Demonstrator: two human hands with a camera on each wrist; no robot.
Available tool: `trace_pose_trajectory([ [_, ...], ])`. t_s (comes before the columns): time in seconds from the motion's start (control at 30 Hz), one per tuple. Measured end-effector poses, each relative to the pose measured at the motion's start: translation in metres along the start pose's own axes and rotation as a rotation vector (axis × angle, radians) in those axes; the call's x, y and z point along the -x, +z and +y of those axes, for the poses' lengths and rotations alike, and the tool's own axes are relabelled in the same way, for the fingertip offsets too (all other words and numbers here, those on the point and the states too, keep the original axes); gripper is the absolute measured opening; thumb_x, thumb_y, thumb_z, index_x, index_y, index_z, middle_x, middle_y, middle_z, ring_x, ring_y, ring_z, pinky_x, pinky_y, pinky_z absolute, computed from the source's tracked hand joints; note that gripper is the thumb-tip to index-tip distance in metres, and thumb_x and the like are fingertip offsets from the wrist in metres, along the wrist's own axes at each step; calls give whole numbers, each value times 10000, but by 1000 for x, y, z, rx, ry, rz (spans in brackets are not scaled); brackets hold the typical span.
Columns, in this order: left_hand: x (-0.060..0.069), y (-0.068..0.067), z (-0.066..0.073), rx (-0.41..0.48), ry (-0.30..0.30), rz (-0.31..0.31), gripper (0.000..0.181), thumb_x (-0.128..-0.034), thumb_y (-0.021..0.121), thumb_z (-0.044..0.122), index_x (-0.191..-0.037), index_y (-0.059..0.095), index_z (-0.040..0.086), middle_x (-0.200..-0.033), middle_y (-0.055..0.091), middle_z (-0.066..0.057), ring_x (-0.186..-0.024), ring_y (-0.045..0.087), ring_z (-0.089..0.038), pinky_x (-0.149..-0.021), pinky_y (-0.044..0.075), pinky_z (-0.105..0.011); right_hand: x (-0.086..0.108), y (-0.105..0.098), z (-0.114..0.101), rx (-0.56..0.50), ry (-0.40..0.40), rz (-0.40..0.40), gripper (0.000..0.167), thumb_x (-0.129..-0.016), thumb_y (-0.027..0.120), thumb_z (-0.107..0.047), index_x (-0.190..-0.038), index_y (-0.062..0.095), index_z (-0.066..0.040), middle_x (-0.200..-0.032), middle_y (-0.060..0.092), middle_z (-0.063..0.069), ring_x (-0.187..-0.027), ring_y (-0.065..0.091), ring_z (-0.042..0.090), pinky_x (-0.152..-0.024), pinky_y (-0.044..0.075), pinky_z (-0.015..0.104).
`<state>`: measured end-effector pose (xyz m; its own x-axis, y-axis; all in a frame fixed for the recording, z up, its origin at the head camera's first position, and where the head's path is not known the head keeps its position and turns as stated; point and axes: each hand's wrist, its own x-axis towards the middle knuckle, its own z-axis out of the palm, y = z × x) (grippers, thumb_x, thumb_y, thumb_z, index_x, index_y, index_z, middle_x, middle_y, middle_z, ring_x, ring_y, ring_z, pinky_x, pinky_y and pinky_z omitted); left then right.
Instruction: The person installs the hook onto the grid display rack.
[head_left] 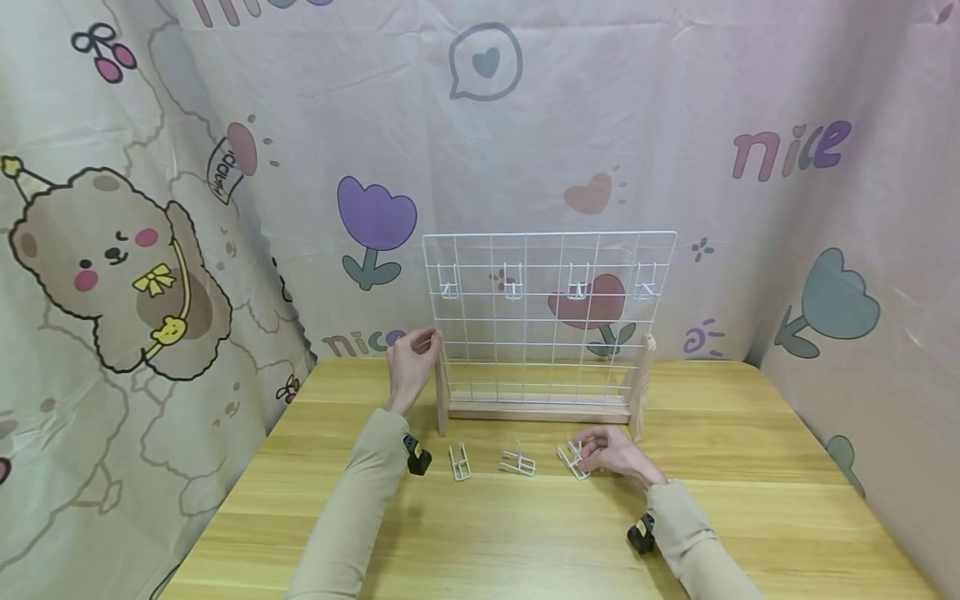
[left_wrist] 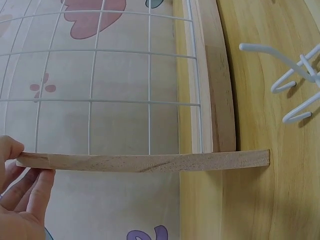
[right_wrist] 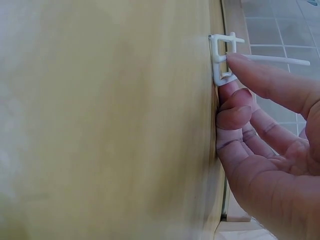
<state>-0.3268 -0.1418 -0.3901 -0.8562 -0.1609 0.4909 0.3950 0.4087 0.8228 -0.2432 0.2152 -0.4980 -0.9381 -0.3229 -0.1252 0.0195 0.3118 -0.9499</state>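
A white wire grid rack [head_left: 555, 233] stands upright on the table, held between wooden side posts. My left hand [head_left: 412, 362] pinches the top end of the left wooden post [left_wrist: 150, 162], thumb on one side and fingers on the other. Down in front of the rack's right end, my right hand [head_left: 617, 454] holds a white wire hook [right_wrist: 216, 60] between thumb and fingers, low at the tabletop. Two similar loose hooks lie to its left: a middle hook [head_left: 519, 462] and a left hook [head_left: 461, 477].
Several white hooks hang in a row across the grid's upper part, among them one at the far left [head_left: 448, 291]. A wooden bar [head_left: 538, 412] joins the posts at the bottom. Behind the wooden table [head_left: 480, 533] hangs a printed curtain [head_left: 300, 100], continuing along both sides.
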Motion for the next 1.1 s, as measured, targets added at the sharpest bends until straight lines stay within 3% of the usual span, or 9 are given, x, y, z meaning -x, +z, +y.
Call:
trace_pose_trajectory([
  [0.63,2,1,0,22,-39,-20,303,-968,651,123,-1209,683,-57,-1207,712,-242,-1096,724,-361,-949,613,-410,2,1,-1,-7,3,-1,502,-749,741,86,-1218,570,145,-888,692,118,-744,627,137,-609,564,215],
  [1.1,1,1,0,24,-52,-21,312,-965,654,113,-1220,675,-66,-1216,707,-242,-1101,720,-365,-950,609,-427,1,0,-1,60,-23,3,348,-753,758,71,-1072,636,136,-868,696,102,-748,616,108,-612,544,183],
])
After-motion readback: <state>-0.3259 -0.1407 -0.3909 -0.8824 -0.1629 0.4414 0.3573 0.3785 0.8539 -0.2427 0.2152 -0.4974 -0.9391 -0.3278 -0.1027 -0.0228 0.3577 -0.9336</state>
